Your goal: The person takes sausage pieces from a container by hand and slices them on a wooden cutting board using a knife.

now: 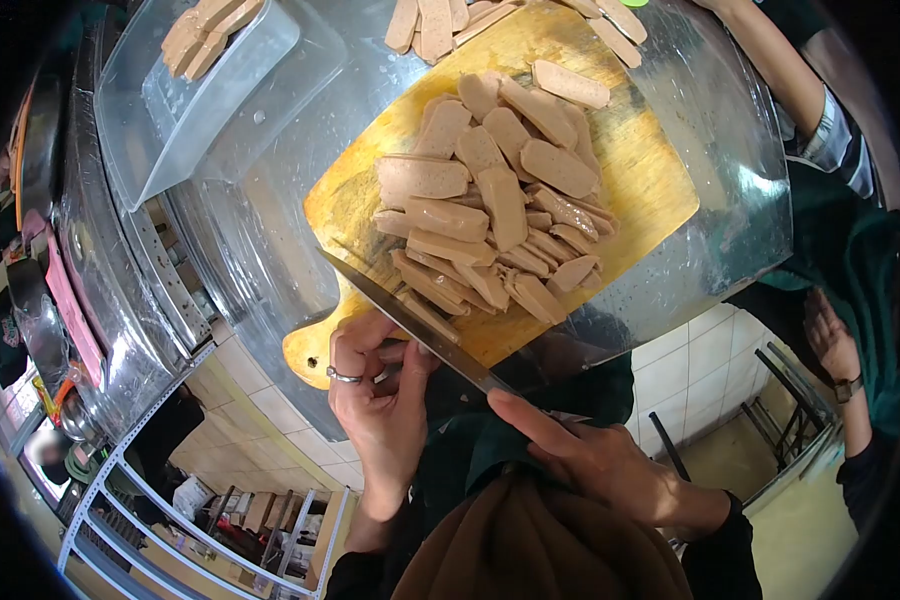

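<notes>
Steel gleams low in the frame: your right hand [610,470] has its fingers wrapped round the knife [390,304], forefinger along it. Your left hand [380,415] curls its fingers narrow beside the blade; whether they pinch anything, I can't tell. Blade work, it seems; the next move calls for fingertips clear of that edge. Beyond, pale-brown slices [505,205] heap mid-frame on the yellow board [655,150]; upper left, a clear tub [190,130].

Bright, cool light here, with white glare flaring off the counter [710,150] near its right edge and more glints on the plastic film at left. The lower area sits in shadow. Wide-lens distortion bends the outer lines, black corners close in, and the centre looks fairly sharp.
</notes>
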Demonstrator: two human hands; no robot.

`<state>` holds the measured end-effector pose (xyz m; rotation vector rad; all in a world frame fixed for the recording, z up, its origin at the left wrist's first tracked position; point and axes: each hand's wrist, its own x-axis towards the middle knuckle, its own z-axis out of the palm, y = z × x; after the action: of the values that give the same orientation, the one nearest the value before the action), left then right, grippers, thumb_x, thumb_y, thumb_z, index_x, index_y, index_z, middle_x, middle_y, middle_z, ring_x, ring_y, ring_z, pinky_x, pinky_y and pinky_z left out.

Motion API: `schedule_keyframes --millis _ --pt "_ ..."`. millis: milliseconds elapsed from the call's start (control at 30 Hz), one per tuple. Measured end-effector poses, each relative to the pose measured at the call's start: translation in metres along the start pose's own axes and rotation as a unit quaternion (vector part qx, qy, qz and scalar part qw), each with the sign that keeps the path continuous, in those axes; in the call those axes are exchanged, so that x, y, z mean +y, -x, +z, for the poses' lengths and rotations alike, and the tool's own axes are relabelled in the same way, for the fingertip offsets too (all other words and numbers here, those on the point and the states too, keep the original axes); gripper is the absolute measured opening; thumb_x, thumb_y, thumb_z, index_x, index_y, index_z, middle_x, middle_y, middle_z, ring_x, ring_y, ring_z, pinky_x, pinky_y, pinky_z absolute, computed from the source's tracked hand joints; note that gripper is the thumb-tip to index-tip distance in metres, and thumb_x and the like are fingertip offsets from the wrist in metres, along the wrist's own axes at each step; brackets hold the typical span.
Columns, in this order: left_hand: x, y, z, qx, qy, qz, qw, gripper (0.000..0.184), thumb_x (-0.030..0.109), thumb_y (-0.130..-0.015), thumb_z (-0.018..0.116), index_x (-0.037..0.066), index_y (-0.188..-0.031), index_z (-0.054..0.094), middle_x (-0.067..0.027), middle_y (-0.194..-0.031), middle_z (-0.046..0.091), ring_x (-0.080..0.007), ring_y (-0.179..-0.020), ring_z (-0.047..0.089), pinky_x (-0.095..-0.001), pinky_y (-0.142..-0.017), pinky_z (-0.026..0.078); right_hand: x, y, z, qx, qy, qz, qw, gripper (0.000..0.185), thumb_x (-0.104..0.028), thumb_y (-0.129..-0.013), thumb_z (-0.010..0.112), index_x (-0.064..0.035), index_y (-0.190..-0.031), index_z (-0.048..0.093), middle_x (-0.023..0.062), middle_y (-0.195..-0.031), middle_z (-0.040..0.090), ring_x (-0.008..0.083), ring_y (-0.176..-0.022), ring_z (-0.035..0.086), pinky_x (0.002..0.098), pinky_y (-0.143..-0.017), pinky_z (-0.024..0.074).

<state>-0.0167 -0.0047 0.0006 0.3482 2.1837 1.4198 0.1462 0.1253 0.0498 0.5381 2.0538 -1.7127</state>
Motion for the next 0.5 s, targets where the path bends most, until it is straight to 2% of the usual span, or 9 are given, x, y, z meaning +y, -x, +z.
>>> schedule_keyframes --millis 67,167,267,367,400,500 --pt "-0.002 0.000 0.000 -0.004 -0.009 0.005 1.000 0.029 -0.011 -0.087 0.065 -0.003 -0.112 0.053 -0.0089 -0.109 0.058 -0.0143 -0.084 0.069 -0.0232 -0.066 0.059 -0.003 -0.011 0.001 -0.011 -0.015 0.017 1.000 0.067 -0.006 -0.095 0.056 -0.0173 -0.154 0.025 0.0199 -0.118 0.065 0.0402 -0.085 0.067 0.0447 -0.070 0.0574" --pt "-0.005 0.000 0.000 0.001 -0.034 0.022 0.999 0.028 -0.010 -0.087 0.065 -0.003 -0.112 0.054 -0.0092 -0.110 0.058 -0.0142 -0.083 0.069 -0.0224 -0.065 0.059 -0.009 -0.029 -0.007 -0.006 -0.049 -0.008 0.999 0.065 -0.005 -0.096 0.054 -0.0157 -0.154 0.026 0.0222 -0.116 0.065 0.0409 -0.087 0.067 0.0444 -0.070 0.0573" --pt "-0.005 0.001 0.001 0.004 -0.017 0.020 1.000 0.028 -0.009 -0.088 0.066 -0.003 -0.112 0.055 -0.0094 -0.110 0.059 -0.0135 -0.083 0.068 -0.0216 -0.065 0.058 0.001 -0.027 0.004 0.054 -0.053 -0.067 0.995 0.068 -0.010 -0.098 0.051 -0.0230 -0.156 0.019 0.0249 -0.094 0.068 0.0405 -0.068 0.067 0.0483 -0.060 0.0550" --pt "-0.001 0.000 0.005 0.010 0.038 -0.012 0.999 0.027 -0.009 -0.088 0.066 -0.003 -0.112 0.056 -0.0093 -0.110 0.059 -0.0125 -0.082 0.068 -0.0217 -0.065 0.058 0.001 -0.006 0.001 0.023 -0.021 -0.016 0.999 0.067 -0.010 -0.099 0.051 -0.0211 -0.156 0.019 0.0224 -0.097 0.069 0.0402 -0.070 0.067 0.0485 -0.060 0.0549" --pt "-0.001 0.002 0.005 0.013 0.058 -0.029 0.998 0.027 -0.008 -0.088 0.066 -0.003 -0.112 0.056 -0.0093 -0.110 0.059 -0.0122 -0.081 0.068 -0.0219 -0.065 0.058 0.001 -0.007 0.002 0.036 -0.031 -0.030 0.998 0.066 -0.010 -0.099 0.051 -0.0211 -0.156 0.019 0.0230 -0.096 0.069 0.0407 -0.070 0.067 0.0489 -0.060 0.0547" --pt "-0.003 0.000 0.002 -0.006 0.014 0.001 1.000 0.029 -0.008 -0.088 0.067 -0.003 -0.114 0.056 -0.0094 -0.111 0.059 -0.0109 -0.080 0.066 -0.0212 -0.064 0.057 0.002 -0.016 0.004 0.067 -0.049 -0.051 0.995 0.065 -0.011 -0.099 0.051 -0.0210 -0.156 0.019 0.0249 -0.096 0.068 0.0420 -0.069 0.066 0.0496 -0.060 0.0545"
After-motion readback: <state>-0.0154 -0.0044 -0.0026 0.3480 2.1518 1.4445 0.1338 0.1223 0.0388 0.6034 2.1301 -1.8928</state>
